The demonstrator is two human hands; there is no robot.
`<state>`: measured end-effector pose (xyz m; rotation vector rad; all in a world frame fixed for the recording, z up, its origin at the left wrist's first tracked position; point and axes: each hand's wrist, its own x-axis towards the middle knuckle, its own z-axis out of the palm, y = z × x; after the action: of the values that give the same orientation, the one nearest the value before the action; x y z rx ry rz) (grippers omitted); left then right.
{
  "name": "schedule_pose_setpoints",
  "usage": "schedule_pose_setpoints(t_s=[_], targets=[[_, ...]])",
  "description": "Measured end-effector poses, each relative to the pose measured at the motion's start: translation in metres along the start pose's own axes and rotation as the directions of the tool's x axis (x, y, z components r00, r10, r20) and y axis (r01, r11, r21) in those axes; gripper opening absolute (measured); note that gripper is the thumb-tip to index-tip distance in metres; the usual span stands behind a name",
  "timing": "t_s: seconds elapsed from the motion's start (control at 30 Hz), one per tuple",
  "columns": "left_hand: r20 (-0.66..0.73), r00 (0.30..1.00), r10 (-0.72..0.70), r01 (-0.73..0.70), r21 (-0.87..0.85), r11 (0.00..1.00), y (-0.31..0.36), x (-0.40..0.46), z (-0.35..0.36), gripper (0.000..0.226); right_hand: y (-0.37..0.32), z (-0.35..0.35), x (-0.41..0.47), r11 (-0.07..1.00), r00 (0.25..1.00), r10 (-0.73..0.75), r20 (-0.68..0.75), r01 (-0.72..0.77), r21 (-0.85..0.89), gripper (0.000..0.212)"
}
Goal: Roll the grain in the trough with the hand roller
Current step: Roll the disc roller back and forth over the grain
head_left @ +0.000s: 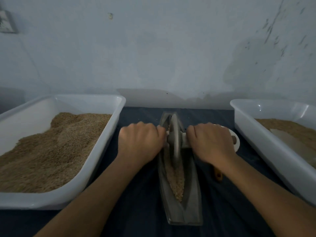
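Observation:
A narrow grey boat-shaped trough (189, 207) lies lengthwise on the dark cloth in front of me. A strip of tan grain (177, 183) fills its groove. The hand roller's grey disc wheel (175, 141) stands upright in the far half of the groove. My left hand (140, 142) grips the axle handle on the wheel's left side. My right hand (211, 142) grips the handle on its right side. Both handles are hidden inside my fists.
A white plastic tub (95, 165) heaped with grain stands at the left. Another white tub (266, 139) with less grain stands at the right. A white round object (236, 142) and an orange-handled tool (218, 176) lie behind my right wrist. A pale wall rises close behind.

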<state>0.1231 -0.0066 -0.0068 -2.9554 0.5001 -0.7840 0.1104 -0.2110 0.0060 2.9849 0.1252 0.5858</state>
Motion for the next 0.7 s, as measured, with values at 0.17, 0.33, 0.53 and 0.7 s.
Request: schedule_pose_setpoints(t_s=[0.17,0.33,0.53,0.7], targets=[[0.22,0.941,-0.259,0.296,-0.155,0.943,-0.016,0.083,0.027,0.049,0.011,0.005,0.074,0.999,0.949,-0.002,0.315,-0.01,0.036,0.027],[0.33,0.915,-0.231,0.296,-0.164,0.941,-0.02,0.091,0.023,0.046,0.014,0.003,0.091,0.981,0.866,0.013,0.5,-0.107,0.161,0.01],[-0.019,0.997,0.07,-0.069,0.037,0.997,-0.001,-0.005,-0.001,0.025,0.003,-0.001,0.003,0.992,0.991,-0.124,-0.048,0.123,-0.034,0.039],[-0.05,0.999,-0.006,0.008,0.044,0.999,0.004,-0.044,-0.012,0.046,0.003,-0.003,-0.035,0.974,0.981,-0.073,-0.178,0.109,0.199,0.059]])
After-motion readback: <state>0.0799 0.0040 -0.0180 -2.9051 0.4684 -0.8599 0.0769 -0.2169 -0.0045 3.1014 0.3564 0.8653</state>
